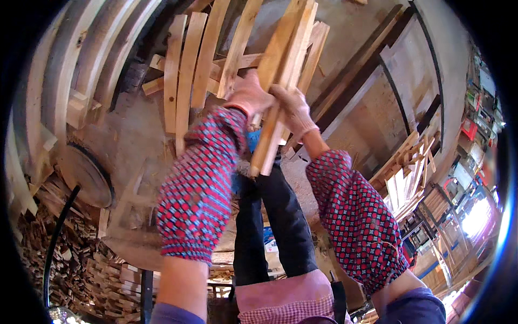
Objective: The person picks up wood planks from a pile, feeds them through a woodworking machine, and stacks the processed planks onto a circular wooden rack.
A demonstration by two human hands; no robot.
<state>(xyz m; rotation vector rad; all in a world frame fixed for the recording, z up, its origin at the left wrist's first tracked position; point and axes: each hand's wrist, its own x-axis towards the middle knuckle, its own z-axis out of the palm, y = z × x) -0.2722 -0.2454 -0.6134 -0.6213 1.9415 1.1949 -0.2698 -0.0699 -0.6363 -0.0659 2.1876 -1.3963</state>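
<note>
My left hand (248, 96), in a pale pinkish work glove, is closed on the left side of a long pale wooden strip (272, 129). Opposite it, my gloved right hand (294, 110) wraps over the strip's right side. The strip slants away from my legs, its near end close above my knees, and another strip seems to lie against it; the palms hide where they meet. Just left of my left hand, several similar wooden slats (190, 65) rest side by side across wooden crosspieces (154, 85).
Long thick boards (86, 59) stand at the far left, near a round disc (83, 175). Small wood offcuts (108, 275) are heaped at lower left. To the right are a dark long beam (356, 70) and a pile of thin wood pieces (407, 178).
</note>
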